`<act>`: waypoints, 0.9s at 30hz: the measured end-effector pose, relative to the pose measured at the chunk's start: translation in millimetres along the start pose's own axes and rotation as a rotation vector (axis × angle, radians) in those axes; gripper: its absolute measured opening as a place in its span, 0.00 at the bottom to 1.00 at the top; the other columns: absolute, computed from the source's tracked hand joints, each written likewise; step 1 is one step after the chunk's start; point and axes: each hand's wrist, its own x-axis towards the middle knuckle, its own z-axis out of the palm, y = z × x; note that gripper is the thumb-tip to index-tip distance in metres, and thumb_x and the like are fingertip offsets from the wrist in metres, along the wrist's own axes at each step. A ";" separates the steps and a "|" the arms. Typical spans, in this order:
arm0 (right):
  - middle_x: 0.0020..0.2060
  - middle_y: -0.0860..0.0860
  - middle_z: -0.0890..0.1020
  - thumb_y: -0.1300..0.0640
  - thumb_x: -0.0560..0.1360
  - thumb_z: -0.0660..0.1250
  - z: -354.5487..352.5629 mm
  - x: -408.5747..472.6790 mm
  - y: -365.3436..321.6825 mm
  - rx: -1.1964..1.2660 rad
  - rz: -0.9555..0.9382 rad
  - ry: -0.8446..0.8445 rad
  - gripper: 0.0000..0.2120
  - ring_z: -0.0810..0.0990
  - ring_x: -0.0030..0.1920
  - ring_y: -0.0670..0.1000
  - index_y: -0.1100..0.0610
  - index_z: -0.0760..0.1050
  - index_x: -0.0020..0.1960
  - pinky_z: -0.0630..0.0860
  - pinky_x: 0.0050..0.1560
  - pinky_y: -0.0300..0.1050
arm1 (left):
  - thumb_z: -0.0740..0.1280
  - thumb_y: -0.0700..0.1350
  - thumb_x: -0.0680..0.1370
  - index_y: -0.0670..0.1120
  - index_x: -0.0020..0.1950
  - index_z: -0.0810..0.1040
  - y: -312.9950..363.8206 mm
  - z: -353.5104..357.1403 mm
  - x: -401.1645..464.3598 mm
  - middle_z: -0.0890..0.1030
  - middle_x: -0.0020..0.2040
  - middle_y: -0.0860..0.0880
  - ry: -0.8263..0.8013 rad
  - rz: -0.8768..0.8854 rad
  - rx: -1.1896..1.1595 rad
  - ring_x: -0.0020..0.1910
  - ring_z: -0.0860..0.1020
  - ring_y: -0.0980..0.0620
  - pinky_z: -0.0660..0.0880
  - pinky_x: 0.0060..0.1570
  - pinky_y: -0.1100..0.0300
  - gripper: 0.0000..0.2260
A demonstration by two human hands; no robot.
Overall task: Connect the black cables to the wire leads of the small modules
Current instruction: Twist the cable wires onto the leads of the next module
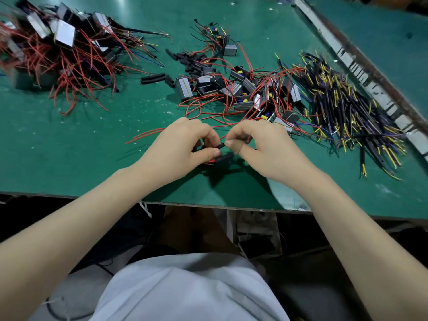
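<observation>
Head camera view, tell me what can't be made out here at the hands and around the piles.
- What the left hand holds besides the black sleeve: covered by its fingers.
- Whether the right hand holds a wire: fingers cover the pinch.
- The left pile of modules: blurred, cut by the frame edge.
- The black cables: ends too small to read.

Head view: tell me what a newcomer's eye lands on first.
The two hands meeting at the near middle: the left hand and right hand pinch a short black tube between them. Behind them, tangled red-wired modules fill the green table, with another heap far left and a black cable bundle at right.
</observation>
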 end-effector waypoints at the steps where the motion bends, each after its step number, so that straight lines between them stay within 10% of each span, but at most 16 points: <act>1: 0.36 0.36 0.74 0.55 0.76 0.67 0.8 -0.2 0.0 0.034 0.012 0.004 0.04 0.75 0.46 0.48 0.46 0.75 0.46 0.70 0.56 0.61 | 0.72 0.45 0.73 0.45 0.47 0.80 0.4 0.2 0.1 0.77 0.42 0.53 -0.002 0.007 -0.005 0.43 0.69 0.53 0.59 0.41 0.65 0.06; 9: 0.39 0.40 0.75 0.59 0.75 0.68 -0.8 -4.4 1.8 0.107 -0.077 -0.005 0.11 0.72 0.38 0.50 0.48 0.67 0.48 0.71 0.45 0.50 | 0.72 0.43 0.72 0.46 0.47 0.79 2.5 3.3 4.4 0.76 0.39 0.58 -0.038 -0.026 -0.075 0.36 0.70 0.71 0.63 0.38 0.77 0.06; 21: 0.39 0.38 0.78 0.55 0.76 0.68 8.5 -9.4 6.0 0.150 -0.036 0.025 0.12 0.71 0.37 0.44 0.47 0.64 0.49 0.69 0.52 0.53 | 0.64 0.59 0.74 0.54 0.50 0.80 -9.5 -14.5 0.5 0.74 0.50 0.52 -0.145 -0.134 0.154 0.53 0.70 0.49 0.68 0.53 0.51 0.12; 27: 0.40 0.41 0.78 0.58 0.76 0.67 5.1 -7.8 5.8 0.193 -0.052 0.008 0.15 0.71 0.39 0.51 0.43 0.63 0.48 0.71 0.47 0.49 | 0.65 0.56 0.76 0.56 0.55 0.81 -6.6 -12.3 3.9 0.72 0.50 0.54 -0.233 -0.123 0.221 0.54 0.64 0.49 0.61 0.50 0.54 0.11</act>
